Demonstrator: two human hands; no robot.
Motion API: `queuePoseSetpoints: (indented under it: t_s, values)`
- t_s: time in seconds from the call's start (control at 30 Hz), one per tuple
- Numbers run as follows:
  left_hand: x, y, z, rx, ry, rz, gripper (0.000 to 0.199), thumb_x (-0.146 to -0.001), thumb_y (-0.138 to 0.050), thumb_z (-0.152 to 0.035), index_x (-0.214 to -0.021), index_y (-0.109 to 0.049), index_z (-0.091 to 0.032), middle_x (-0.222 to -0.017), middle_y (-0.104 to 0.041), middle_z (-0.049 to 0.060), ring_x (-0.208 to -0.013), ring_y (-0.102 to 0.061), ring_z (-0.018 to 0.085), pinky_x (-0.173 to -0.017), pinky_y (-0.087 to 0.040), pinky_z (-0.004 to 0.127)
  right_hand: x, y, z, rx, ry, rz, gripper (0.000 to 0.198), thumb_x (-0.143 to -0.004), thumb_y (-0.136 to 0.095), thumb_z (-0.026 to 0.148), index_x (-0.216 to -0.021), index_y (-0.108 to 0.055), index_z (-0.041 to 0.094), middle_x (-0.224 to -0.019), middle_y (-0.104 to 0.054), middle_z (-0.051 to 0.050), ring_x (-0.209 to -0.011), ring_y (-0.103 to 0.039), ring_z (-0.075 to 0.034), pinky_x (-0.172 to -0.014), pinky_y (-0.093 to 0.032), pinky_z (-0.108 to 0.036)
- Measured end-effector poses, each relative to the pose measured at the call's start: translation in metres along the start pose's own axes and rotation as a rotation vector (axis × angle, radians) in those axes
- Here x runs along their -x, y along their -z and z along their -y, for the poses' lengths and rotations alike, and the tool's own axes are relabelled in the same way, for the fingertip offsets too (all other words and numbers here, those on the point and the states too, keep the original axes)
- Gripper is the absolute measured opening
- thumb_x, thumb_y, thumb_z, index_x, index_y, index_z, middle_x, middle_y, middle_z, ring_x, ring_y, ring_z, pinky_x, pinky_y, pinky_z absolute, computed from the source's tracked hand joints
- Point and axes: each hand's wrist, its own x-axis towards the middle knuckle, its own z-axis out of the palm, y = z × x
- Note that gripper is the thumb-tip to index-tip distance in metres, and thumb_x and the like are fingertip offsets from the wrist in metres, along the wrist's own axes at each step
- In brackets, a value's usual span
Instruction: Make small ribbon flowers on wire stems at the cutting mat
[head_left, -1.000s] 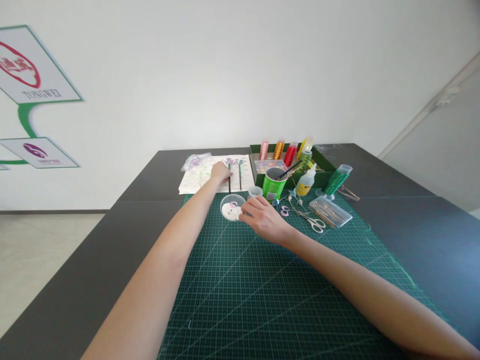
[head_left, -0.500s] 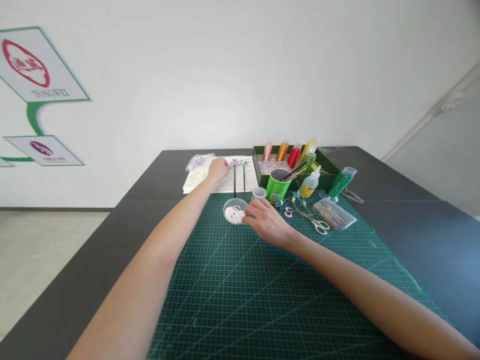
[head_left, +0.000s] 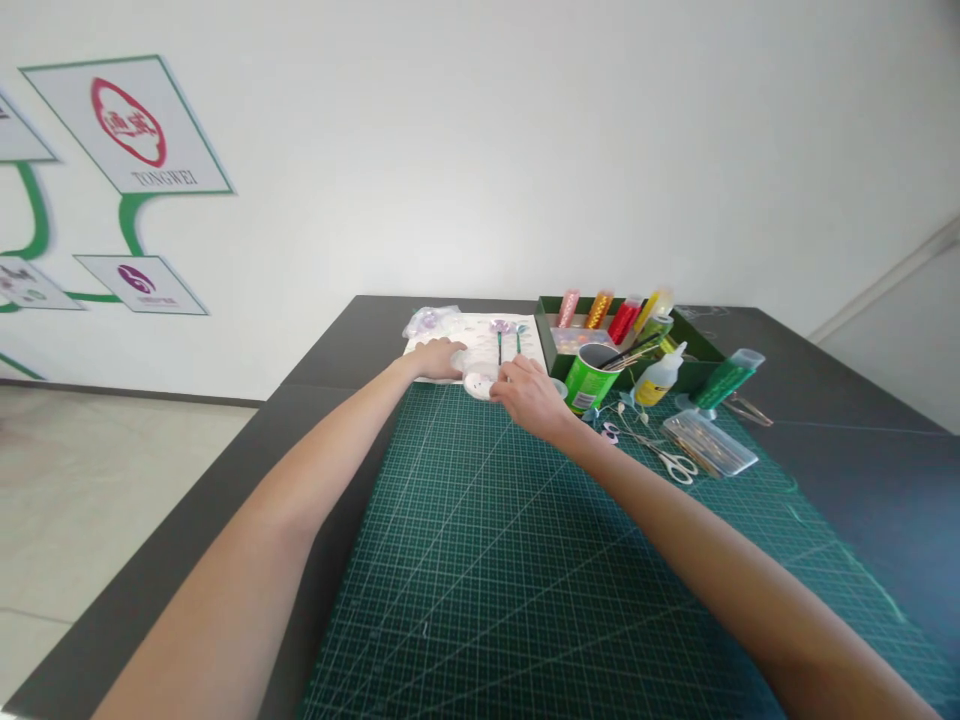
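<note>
A shallow clear round dish [head_left: 478, 366] with white petal-like pieces [head_left: 480, 386] in it sits at the near edge of the white paper [head_left: 471, 329]. My right hand [head_left: 529, 395] is closed, its fingertips pinching the dish at its right side. On the left, my left hand [head_left: 437, 358] rests over the paper beside the dish, thumb apart from the other fingers; whether it touches the rim is not clear. Two thin stems [head_left: 499, 345] with purple and bluish flower parts lie on the paper just beyond the dish.
A clear plastic bag [head_left: 431, 320] lies at the paper's far left. To the right stand a green can [head_left: 589, 384] with brushes, a glue bottle [head_left: 660, 376] and a dark green box [head_left: 550, 340] of thread spools. Scissors [head_left: 677, 466] and a clear case [head_left: 709, 443] lie on the cutting mat [head_left: 525, 560].
The dish has moved away from me, from the mat to the paper's edge, along with my right hand. My left hand has come nearer to it. The head view has turned slightly left.
</note>
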Motion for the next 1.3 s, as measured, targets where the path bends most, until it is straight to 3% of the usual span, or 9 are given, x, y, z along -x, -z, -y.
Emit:
queuePoseSetpoints:
  t_s: [0.37, 0.5, 0.67, 0.8, 0.93, 1.1, 1.3]
  values:
    - [0.059, 0.003, 0.037, -0.061, -0.145, -0.028, 0.088, -0.081, -0.072, -0.047, -0.156, -0.033, -0.021, -0.154, -0.045, 0.02, -0.145, -0.037, 0.036, -0.118, -0.016, 0.061, -0.038, -0.025, 0.006, 0.011, -0.127, 0.163, 0.022, -0.097, -0.058, 0.022, -0.093, -0.079, 0.015, -0.1, -0.066, -0.015, -0.102, -0.047, -0.029, -0.083, -0.033, -0.039]
    - [0.061, 0.0, 0.044, -0.014, -0.189, -0.072, 0.083, -0.084, -0.07, -0.045, -0.155, -0.034, -0.02, -0.155, -0.046, 0.017, -0.144, -0.041, 0.033, -0.12, -0.022, 0.054, -0.044, -0.03, 0.013, -0.009, -0.138, 0.182, 0.022, -0.098, -0.058, 0.023, -0.095, -0.079, 0.015, -0.101, -0.066, -0.015, -0.102, -0.048, -0.03, -0.084, -0.033, -0.039]
    - [0.056, -0.008, 0.037, 0.067, -0.217, -0.147, 0.083, -0.084, -0.072, -0.037, -0.154, -0.036, -0.014, -0.15, -0.052, 0.019, -0.137, -0.051, 0.033, -0.111, -0.039, 0.041, -0.045, -0.037, 0.018, -0.019, -0.146, 0.167, 0.018, -0.096, -0.061, 0.023, -0.097, -0.077, 0.014, -0.102, -0.066, -0.014, -0.102, -0.048, -0.029, -0.084, -0.033, -0.038]
    - [0.054, -0.011, 0.03, 0.105, -0.262, -0.188, 0.081, -0.083, -0.073, -0.032, -0.154, -0.036, -0.015, -0.155, -0.047, 0.018, -0.141, -0.047, 0.032, -0.116, -0.036, 0.042, -0.04, -0.04, 0.02, -0.026, -0.154, 0.134, 0.016, -0.093, -0.067, 0.024, -0.1, -0.077, 0.015, -0.103, -0.066, -0.014, -0.104, -0.048, -0.03, -0.083, -0.034, -0.038]
    - [0.058, -0.013, 0.025, 0.081, -0.352, -0.239, 0.08, -0.084, -0.072, -0.036, -0.153, -0.036, -0.017, -0.158, -0.041, 0.018, -0.146, -0.04, 0.031, -0.12, -0.032, 0.046, -0.023, -0.025, 0.025, -0.026, -0.12, 0.071, 0.017, -0.092, -0.069, 0.024, -0.104, -0.075, 0.015, -0.104, -0.065, -0.013, -0.102, -0.049, -0.029, -0.084, -0.035, -0.038]
    - [0.081, -0.019, 0.0, 0.009, -0.411, -0.364, 0.07, -0.089, -0.069, -0.035, -0.151, -0.04, -0.017, -0.161, -0.035, 0.019, -0.149, -0.034, 0.032, -0.121, -0.028, 0.051, 0.025, 0.007, 0.035, -0.01, -0.065, 0.019, 0.016, -0.094, -0.066, 0.026, -0.103, -0.074, 0.015, -0.1, -0.064, -0.012, -0.098, -0.05, -0.027, -0.082, -0.036, -0.037]
    - [0.114, -0.044, -0.071, -0.006, -0.474, -0.502, 0.048, -0.094, -0.061, -0.023, -0.14, -0.051, -0.021, -0.149, -0.052, 0.013, -0.139, -0.047, 0.029, -0.119, -0.032, 0.053, 0.09, 0.03, 0.015, 0.044, -0.18, 0.028, 0.016, -0.095, -0.064, 0.028, -0.099, -0.075, 0.016, -0.095, -0.065, -0.011, -0.096, -0.051, -0.027, -0.084, -0.035, -0.038]
